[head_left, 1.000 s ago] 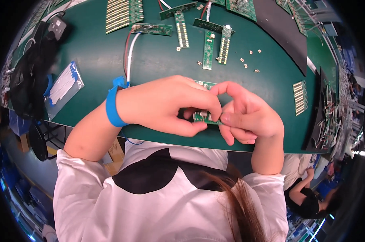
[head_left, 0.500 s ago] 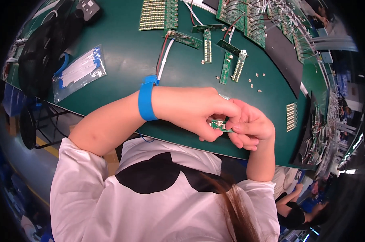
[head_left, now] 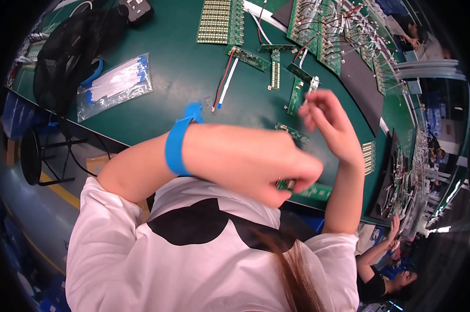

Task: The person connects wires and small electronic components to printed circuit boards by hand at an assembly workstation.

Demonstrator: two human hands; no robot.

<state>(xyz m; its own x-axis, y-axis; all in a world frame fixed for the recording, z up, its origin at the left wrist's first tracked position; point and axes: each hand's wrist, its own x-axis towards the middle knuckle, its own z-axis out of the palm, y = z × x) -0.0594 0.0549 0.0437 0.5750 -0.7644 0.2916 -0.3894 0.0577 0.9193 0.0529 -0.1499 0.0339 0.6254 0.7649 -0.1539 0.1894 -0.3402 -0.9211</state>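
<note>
My left hand [head_left: 281,166], with a blue strap at the wrist, is closed round a narrow green circuit board [head_left: 315,192] that sticks out to the right. Part of that board is hidden inside the fingers. Farther out, my right hand [head_left: 328,122] is lifted over the table with bent fingers apart, slightly blurred. Its fingertips overlap the near end of a small strip board with light squares [head_left: 313,85]; contact is unclear. Beside it lies a narrow green board [head_left: 295,96]. Between my hands, another green board [head_left: 293,133] rests on the table.
Boards with red and white wires [head_left: 251,58] and a light-dotted panel [head_left: 214,22] lie at the back. Wired boards [head_left: 318,39] stand on a black sheet at back right. A bag of blue-tipped white strips [head_left: 115,83] and a black mesh bag [head_left: 63,57] lie left.
My right hand has left the board at my left hand and moved outward to the small boards. My left hand keeps the green board, now nearer my body. The view has shifted slightly.
</note>
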